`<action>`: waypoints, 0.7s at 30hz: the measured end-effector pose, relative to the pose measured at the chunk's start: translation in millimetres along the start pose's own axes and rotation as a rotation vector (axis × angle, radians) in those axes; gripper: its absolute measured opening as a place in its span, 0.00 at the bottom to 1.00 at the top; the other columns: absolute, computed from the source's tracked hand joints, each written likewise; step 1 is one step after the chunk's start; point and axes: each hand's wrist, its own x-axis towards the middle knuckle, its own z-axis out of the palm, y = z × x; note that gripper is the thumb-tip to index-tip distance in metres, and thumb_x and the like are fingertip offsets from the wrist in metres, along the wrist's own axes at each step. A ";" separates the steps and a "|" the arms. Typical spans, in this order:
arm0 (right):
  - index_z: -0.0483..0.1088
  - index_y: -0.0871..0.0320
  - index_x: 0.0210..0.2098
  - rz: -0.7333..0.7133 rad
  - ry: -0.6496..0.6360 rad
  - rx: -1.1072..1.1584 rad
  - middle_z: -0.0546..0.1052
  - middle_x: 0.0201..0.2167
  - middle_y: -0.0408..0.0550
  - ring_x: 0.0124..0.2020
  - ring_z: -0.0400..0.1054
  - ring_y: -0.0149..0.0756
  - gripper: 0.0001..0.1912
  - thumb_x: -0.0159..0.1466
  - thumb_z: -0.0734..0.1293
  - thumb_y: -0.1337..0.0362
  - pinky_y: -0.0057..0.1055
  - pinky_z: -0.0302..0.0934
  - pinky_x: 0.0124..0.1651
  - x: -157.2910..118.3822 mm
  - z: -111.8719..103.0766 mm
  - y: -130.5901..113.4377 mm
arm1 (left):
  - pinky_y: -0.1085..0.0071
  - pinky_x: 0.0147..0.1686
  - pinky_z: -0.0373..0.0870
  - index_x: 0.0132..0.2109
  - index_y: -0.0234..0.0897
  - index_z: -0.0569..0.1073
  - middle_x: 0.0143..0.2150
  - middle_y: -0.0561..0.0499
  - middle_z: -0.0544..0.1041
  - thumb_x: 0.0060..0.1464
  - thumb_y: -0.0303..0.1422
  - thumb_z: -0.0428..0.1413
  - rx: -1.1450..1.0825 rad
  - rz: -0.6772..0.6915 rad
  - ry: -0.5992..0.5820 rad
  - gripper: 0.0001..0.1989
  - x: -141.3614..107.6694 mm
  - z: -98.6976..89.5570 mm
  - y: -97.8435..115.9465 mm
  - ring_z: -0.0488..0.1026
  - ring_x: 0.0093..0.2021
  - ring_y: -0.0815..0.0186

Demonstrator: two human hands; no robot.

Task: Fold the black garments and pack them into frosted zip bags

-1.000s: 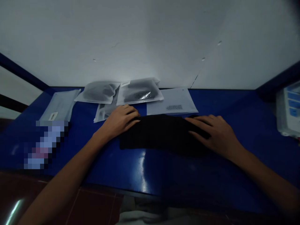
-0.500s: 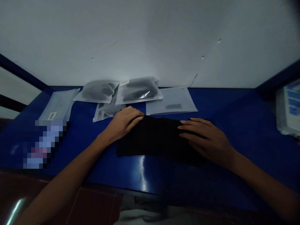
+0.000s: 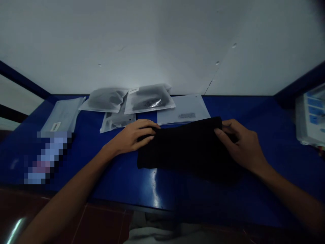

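A folded black cloth (image 3: 182, 145) lies across the blue tabletop in front of me, too dark for its folds or kind to be made out. My left hand (image 3: 137, 135) is closed on its upper left corner, the thumb below and the fingers over the edge. At the upper right corner, my right hand (image 3: 238, 142) grips the cloth with the thumb in front and the fingers behind. That corner is raised and overlaps the lower part of a flat frosted zip bag (image 3: 182, 112).
Frosted zip bags with dark contents (image 3: 149, 98) lie against the white back wall (image 3: 152, 44). A labelled pale bag (image 3: 63, 113) and a pixelated object (image 3: 48, 159) are on the left. A clear plastic box (image 3: 311, 117) stands at the right of the blue table (image 3: 122, 186).
My right hand has gone from lying on the cloth to gripping its upper right corner, now lifted. The cloth's left edge has shifted right. My left hand stays near its corner.
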 end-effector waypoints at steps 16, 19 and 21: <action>0.71 0.50 0.40 0.039 -0.094 0.058 0.80 0.34 0.47 0.36 0.78 0.45 0.12 0.70 0.65 0.49 0.38 0.70 0.32 3.1 -2.7 -5.0 | 0.76 0.20 0.58 0.38 0.37 0.74 0.24 0.56 0.66 0.66 0.47 0.56 -0.658 -0.563 0.355 0.17 6.0 1.1 -2.4 0.61 0.21 0.73; 0.73 0.49 0.49 0.040 -0.104 0.066 0.82 0.41 0.48 0.42 0.78 0.46 0.17 0.70 0.64 0.47 0.39 0.72 0.38 3.5 -4.5 0.8 | 0.74 0.25 0.65 0.52 0.38 0.77 0.31 0.52 0.72 0.67 0.50 0.52 -0.591 -0.553 0.318 0.22 4.4 -0.4 -1.5 0.67 0.27 0.69; 0.70 0.47 0.58 -0.030 -0.162 0.033 0.81 0.50 0.49 0.49 0.77 0.49 0.24 0.68 0.65 0.45 0.44 0.73 0.47 3.4 -6.5 5.1 | 0.70 0.33 0.73 0.62 0.41 0.73 0.42 0.48 0.77 0.65 0.50 0.56 -0.505 -0.493 0.230 0.26 3.8 -2.6 0.3 0.73 0.36 0.64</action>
